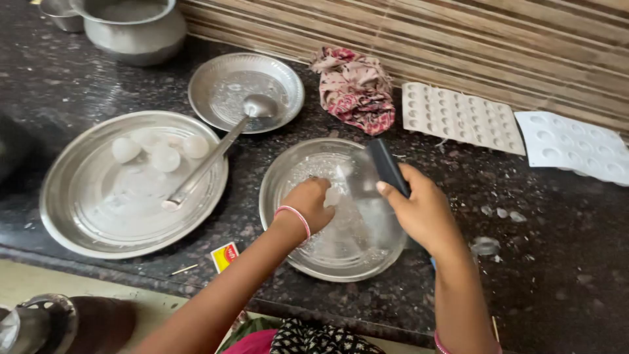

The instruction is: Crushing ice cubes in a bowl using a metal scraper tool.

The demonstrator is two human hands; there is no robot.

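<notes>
A: What was closest to the camera?

B: A patterned black-and-white cloth [314,339] at the person's waist, right at the bottom edge, with a dark round vessel [65,324] lower left, below the worktop [557,275].

A: And the hands?

B: The left hand [310,204], a pink bangle [294,216] on its wrist, was down inside the steel bowl [278,190] in front of the person, fingers curled over something pale on the wet bottom. I couldn't tell whether it actually gripped anything. The right hand [424,213] was closed around a dark flat tool [386,165], held tilted over the bowl's far right rim.

A: Where did that bowl sit?

B: On the dark speckled worktop, centre of view, near its front edge. Just left of it was a larger steel plate [72,216] holding several whitish round pieces [164,157]. A steel ladle [216,154] lay across, its handle end in the large plate, its scoop in a smaller steel plate [288,85] behind.

A: Anything else around?

B: A crumpled red-and-cream cloth [357,88] by the striped wall, two white dimpled moulding trays [462,117] to the right, pale scraps [488,246] on the worktop right of the bowl, a steel pot [134,29] top left, and a small red-and-yellow packet [225,255] at the front edge.
</notes>
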